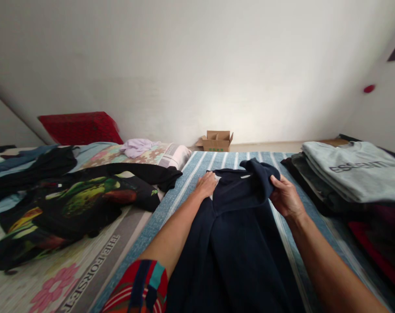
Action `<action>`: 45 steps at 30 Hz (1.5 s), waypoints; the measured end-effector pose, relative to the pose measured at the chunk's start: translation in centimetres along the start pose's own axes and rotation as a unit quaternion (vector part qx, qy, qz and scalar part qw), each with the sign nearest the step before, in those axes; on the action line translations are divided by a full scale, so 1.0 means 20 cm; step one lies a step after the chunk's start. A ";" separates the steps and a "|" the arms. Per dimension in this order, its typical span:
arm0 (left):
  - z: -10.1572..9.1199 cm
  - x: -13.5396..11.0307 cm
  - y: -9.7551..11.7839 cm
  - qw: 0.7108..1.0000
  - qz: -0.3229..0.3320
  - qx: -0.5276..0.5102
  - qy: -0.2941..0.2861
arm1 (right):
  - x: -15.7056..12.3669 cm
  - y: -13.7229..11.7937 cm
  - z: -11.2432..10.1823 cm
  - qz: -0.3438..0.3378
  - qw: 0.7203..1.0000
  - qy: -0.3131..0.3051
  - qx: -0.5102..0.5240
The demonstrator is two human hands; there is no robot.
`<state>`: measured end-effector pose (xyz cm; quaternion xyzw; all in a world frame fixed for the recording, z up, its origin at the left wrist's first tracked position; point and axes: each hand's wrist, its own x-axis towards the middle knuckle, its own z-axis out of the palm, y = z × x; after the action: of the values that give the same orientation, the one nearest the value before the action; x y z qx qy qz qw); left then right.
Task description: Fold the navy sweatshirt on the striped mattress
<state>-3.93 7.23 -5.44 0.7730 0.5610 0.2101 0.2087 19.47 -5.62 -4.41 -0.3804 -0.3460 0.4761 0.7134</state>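
A pair of navy trousers (239,243) lies lengthwise on the blue striped bed cover, the waist at the far end and the legs running toward me. My left hand (206,184) is closed on the left corner of the waist, where a bit of white lining shows. On the other side, my right hand (286,196) pinches the right edge of the waist. The cloth there is lifted and curls up above the cover. The lower ends of the legs are cut off by the bottom of the view.
Right of the trousers, a grey printed shirt (353,169) tops a stack of folded clothes. A black patterned garment (83,200) lies loose on the left bedding, near a lilac cloth (138,147). Behind stand an open cardboard box (216,142) and a red bundle (81,128), near the wall.
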 end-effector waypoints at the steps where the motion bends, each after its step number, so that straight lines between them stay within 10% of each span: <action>1: 0.02 0.00 -0.02 1.000 0.005 0.006 -0.007 | -0.01 -0.01 0.00 -0.006 1.000 -0.015 0.013; 19: 0.12 0.01 -0.02 0.976 -0.021 0.193 -0.094 | -0.05 0.15 -0.21 0.131 0.964 0.119 0.198; 45: 0.13 0.09 0.02 0.978 -0.029 0.190 -0.076 | -0.01 0.19 -0.28 0.091 0.978 0.141 0.126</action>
<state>-1.58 8.58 -7.25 0.7954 0.5957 0.0339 0.1065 22.59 -6.09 -10.29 -0.3807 -0.1428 0.5204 0.7509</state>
